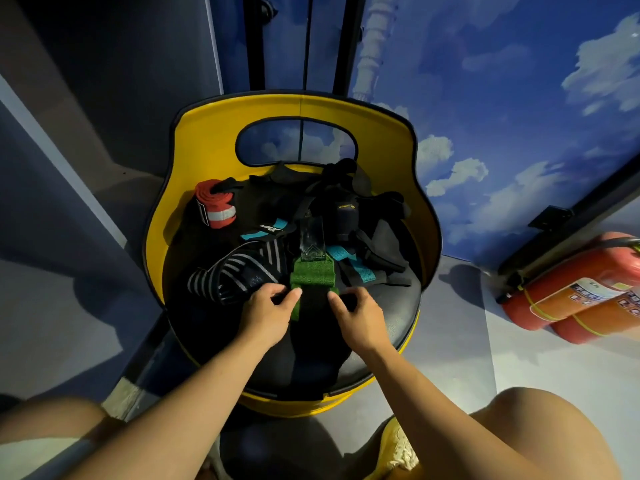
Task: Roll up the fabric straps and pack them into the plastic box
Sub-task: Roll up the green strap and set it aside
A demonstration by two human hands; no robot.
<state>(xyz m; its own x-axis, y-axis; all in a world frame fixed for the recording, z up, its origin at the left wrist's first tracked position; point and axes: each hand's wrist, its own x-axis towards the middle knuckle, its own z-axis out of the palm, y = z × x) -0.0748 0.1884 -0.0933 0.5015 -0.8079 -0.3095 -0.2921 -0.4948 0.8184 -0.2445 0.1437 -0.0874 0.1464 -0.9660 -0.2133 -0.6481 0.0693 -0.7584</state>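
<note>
2 hands [268,311] [356,313] pinch 1 green strap [311,277] (unrolled).

Light: dim, bluish
Shadows: deep across the chair seat [391,306]
Edges: strong wide-angle bending
Focus: centre sharp, corners soft

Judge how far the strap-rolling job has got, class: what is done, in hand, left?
Done: only the red strap looks rolled, lying on the seat. In hand: the left hand and right hand pinch the green strap. Left: striped strap and teal straps lie loose; the clear plastic box looks unfilled.
</note>
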